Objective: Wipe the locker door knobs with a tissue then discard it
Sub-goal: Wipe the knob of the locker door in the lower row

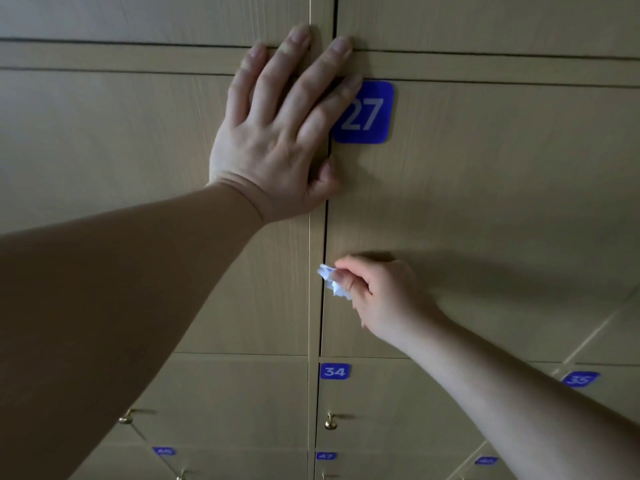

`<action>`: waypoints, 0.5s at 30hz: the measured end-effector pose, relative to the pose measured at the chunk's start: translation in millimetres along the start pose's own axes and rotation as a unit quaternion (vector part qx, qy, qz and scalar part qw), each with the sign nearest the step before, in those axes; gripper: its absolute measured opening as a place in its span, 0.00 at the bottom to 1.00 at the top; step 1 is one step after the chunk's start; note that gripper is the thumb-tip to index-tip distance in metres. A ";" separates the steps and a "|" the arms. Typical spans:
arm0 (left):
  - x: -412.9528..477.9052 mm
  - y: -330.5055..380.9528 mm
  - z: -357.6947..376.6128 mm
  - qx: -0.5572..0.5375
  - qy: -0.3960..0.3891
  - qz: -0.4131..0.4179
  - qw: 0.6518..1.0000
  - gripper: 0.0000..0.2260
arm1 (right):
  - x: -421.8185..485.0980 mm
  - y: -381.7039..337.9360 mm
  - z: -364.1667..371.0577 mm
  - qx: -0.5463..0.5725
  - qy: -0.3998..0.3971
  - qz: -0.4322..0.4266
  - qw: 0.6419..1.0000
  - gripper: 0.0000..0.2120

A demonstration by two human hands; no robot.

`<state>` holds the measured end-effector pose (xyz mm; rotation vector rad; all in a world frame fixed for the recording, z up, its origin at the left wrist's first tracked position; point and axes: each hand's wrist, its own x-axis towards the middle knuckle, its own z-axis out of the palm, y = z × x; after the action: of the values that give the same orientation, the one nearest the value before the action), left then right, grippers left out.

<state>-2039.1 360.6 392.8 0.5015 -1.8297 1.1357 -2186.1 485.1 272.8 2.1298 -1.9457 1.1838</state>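
My right hand (377,292) pinches a crumpled white tissue (331,280) at door 27's edge; knob hidden, probably beneath. Left hand (277,133) lies spread flat.

A blue plate (364,112) upper centre reads "27", on its locker door. Lower down, blue plate "34" (335,371) and, lower right, "35" (580,379). Bottom centre "47" (326,455); the neighbouring plates are too blurred to read.

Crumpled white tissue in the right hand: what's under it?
Crumpled white tissue, pinched by the right hand, presses against the tan wooden locker door numbered 27. Any knob underneath is covered; none shows.
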 end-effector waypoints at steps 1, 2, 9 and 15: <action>-0.1 0.0 -0.1 0.001 -0.001 0.000 1.000 0.31 | 0.3 0.1 -3.1 0.017 -0.018 0.011 1.000 0.09; -0.1 0.2 -0.1 0.002 -0.001 0.000 1.000 0.31 | 0.8 -0.4 -7.9 0.029 -0.042 0.015 0.999 0.09; 0.6 0.2 -0.7 0.004 0.003 0.000 1.000 0.31 | 14.1 -7.3 -26.6 -0.135 -0.140 -0.081 0.978 0.06; 0.9 0.5 1.0 0.002 0.002 -0.002 1.000 0.31 | 6.4 0.3 -9.0 -0.096 -0.047 -0.101 0.989 0.08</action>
<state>-2040.4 360.1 393.2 0.5050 -1.8226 1.1361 -2191.4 484.0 282.5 2.2507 -1.7448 0.8426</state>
